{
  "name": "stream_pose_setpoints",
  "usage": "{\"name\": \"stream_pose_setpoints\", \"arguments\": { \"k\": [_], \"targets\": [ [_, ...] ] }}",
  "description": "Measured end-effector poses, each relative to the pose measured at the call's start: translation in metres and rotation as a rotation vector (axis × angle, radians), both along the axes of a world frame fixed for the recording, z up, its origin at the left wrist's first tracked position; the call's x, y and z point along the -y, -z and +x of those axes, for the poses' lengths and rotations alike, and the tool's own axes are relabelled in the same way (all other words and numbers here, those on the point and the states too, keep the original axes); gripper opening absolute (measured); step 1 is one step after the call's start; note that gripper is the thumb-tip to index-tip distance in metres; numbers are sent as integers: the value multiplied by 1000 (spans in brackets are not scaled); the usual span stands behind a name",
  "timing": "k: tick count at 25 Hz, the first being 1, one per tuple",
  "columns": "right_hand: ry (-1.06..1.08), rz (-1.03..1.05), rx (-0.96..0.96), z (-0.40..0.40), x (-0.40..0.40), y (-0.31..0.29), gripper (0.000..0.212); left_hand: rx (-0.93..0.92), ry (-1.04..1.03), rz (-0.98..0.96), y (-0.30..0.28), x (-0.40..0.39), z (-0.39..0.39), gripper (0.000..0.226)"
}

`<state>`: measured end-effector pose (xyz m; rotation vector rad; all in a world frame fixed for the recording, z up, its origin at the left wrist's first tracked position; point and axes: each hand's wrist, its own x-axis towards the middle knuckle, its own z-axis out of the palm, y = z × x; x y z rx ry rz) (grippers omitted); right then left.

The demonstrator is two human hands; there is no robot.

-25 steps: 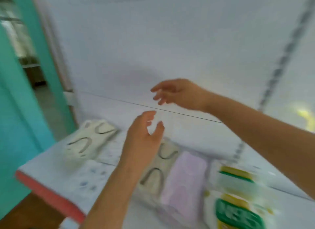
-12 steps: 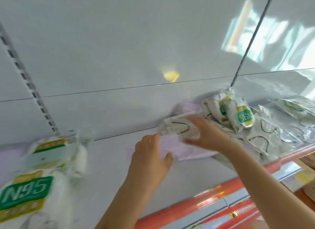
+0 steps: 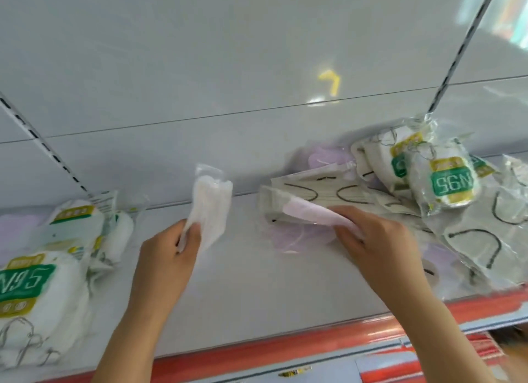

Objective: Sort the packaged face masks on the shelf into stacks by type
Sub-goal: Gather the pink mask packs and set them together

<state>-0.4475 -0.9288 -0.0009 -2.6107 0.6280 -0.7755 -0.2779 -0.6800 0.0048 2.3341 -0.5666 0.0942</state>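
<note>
Masks in clear packets cover the shelf (image 3: 257, 297): the left hand (image 3: 165, 257) pinches a white packet (image 3: 210, 208) upright mid-shelf, while the right hand (image 3: 371, 240) fingers grip a pink packet (image 3: 303, 211) at the mixed pile (image 3: 471, 225). N95 packets (image 3: 28, 282) lie stacked at left.

A pale, glossy back panel (image 3: 200, 54) fills the upper view, crossed by thin horizontal seams. Two slotted uprights (image 3: 460, 48) run up it, one slanting at far left, one at right. A yellow glint (image 3: 330, 81) and coloured reflections (image 3: 511, 14) show on it. The white shelf (image 3: 257, 291) has a red front edge (image 3: 328, 340).
</note>
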Motion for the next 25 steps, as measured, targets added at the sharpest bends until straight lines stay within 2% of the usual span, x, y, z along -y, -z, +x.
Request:
{"name": "stream_pose_setpoints", "arguments": {
  "k": [2,4,6,7,9,11,12,13,14,15,17,18,19,21,23,25],
  "targets": [
    [-153,67,-14,8,-18,-1,23,-36,-74,-48,-13,-3,-16,42],
    [-318,95,-78,19,-41,9,29,-65,-131,-112,-20,-8,-24,45],
    [-323,-52,-118,27,-60,24,26,-20,-172,-197,-26,-16,-23,47],
    [-317,-151,-104,32,-68,29,28,15,-130,-187,-28,-20,-21,43],
    [-324,-238,-41,39,-80,34,37,-22,116,-89,-30,-22,-22,27],
    [-299,-228,50,45,-90,26,35,-227,397,84,-28,-13,-34,48],
    [-279,-215,92,47,-92,22,30,-262,462,181,-22,-9,-39,52],
    [-250,-201,111,49,-94,19,28,-211,469,245,-14,-5,-42,41],
    [-210,-198,85,49,-92,22,36,-151,422,258,-8,-1,-40,25],
    [-149,-183,-10,48,-88,24,56,-99,323,253,-6,0,-36,19],
    [-45,-149,-260,43,-65,36,94,-19,105,201,-6,-11,-18,15],
    [-24,-120,-399,40,-49,40,101,2,17,173,-7,-17,-9,14],
    [-22,-74,-514,36,-32,43,100,9,-42,161,-10,-23,-3,15],
    [29,8,-568,28,0,41,85,-9,-73,157,-8,-30,-1,20],
    [145,61,-492,25,19,32,65,-34,-51,124,-3,-28,-4,34],
    [225,-15,-324,27,18,30,46,-65,-15,99,1,-25,-8,54]
  ]
}}
